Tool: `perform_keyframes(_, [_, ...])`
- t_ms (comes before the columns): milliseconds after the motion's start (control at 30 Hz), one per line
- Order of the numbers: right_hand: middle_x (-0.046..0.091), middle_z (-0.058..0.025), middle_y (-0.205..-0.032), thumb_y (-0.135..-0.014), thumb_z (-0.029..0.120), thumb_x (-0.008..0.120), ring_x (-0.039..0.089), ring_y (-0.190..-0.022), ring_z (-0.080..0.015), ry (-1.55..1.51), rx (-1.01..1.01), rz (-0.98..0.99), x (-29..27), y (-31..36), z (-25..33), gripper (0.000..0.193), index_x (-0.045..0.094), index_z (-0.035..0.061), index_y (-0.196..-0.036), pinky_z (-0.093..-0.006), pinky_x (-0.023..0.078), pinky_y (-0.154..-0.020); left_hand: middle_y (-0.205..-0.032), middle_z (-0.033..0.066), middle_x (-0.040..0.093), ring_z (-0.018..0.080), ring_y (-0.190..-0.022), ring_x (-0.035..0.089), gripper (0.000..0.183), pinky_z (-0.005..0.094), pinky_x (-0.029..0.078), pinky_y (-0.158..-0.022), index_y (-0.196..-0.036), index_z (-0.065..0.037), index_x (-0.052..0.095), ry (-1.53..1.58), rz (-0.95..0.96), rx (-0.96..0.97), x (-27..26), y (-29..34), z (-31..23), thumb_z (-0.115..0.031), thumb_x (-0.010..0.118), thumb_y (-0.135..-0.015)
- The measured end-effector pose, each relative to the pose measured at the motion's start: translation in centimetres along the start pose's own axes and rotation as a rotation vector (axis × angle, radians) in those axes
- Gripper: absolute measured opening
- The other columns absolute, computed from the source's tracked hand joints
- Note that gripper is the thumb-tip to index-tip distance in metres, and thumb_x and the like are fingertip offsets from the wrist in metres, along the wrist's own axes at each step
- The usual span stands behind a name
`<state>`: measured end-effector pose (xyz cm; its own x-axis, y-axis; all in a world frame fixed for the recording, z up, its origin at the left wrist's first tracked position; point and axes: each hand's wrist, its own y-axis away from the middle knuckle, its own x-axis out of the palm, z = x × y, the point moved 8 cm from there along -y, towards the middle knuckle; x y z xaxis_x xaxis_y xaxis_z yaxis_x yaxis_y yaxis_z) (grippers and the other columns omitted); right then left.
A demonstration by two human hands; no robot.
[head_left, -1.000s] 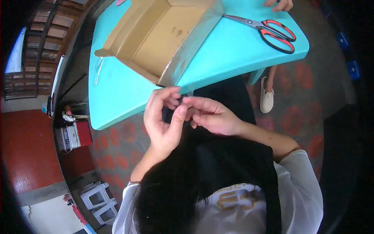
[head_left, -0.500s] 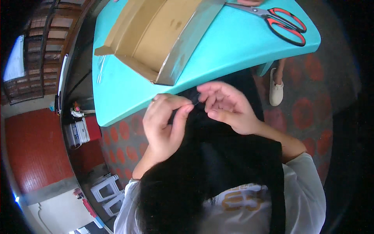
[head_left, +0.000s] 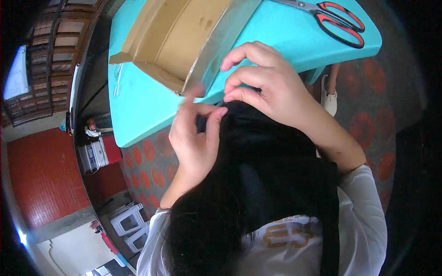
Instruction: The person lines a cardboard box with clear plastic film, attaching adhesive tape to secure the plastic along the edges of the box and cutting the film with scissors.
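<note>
My left hand (head_left: pixel 195 138) is held over my lap, thumb and forefinger pressed together in a pinch, its other fingers blurred. Close by on the right is my right hand (head_left: pixel 276 87), its thumb and forefinger tips meeting and another finger raised apart. Whatever is between the fingertips is too small and dark to make out. Black cloth, which looks like the apron (head_left: pixel 271 133) I wear, rises right up under both pinches. Just beyond my hands, an open cardboard box (head_left: pixel 184 37) rests on the turquoise table (head_left: pixel 147 108).
Scissors with red and black handles (head_left: pixel 338 23) lie at the table's far right. A clear plastic strip (head_left: pixel 118 79) is left of the box. Beyond the table, another person's foot in a pale shoe (head_left: pixel 329 102) stands on the floor. White plastic stools (head_left: pixel 129 223) are at lower left.
My right hand has moved up and over toward the table edge, its thumb and forefinger closing. The black cloth sits higher between my hands. A person's fingers at the far table edge have left view.
</note>
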<state>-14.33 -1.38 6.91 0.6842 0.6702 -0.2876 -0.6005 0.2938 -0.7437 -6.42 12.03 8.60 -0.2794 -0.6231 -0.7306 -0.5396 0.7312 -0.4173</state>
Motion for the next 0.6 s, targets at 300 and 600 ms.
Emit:
perform_keyframes(300, [0.058,-0.0019,-0.113,-0.074,0.024,0.073,0.055,-0.109,-0.0255,0.184,-0.146,-0.050,-0.5,-1.2,0.4,0.019,0.059,0.0118,-0.076,-0.0442,0.040,-0.092,-0.083,0.0034,0.060,0.0229,-0.086,0.056,0.014,0.0364,0.038,-0.081,-0.083,-0.010,0.071,-0.364,-0.102,0.235,-1.3,-1.3,-1.8,-0.011,0.081,-0.073])
perform_keyframes(600, [0.057,-0.0062,-0.126,-0.079,0.029,0.071,0.048,-0.129,-0.0251,0.292,-0.198,0.037,0.1,-3.4,-1.3,0.020,0.063,0.0115,-0.085,-0.0566,0.030,-0.108,-0.077,-0.0005,0.064,0.0189,-0.086,0.059,0.030,0.0386,0.035,-0.093,-0.099,-0.010,0.071,-0.419,-0.149,0.320,-0.6,-1.6,-0.4,-0.013,0.083,-0.072])
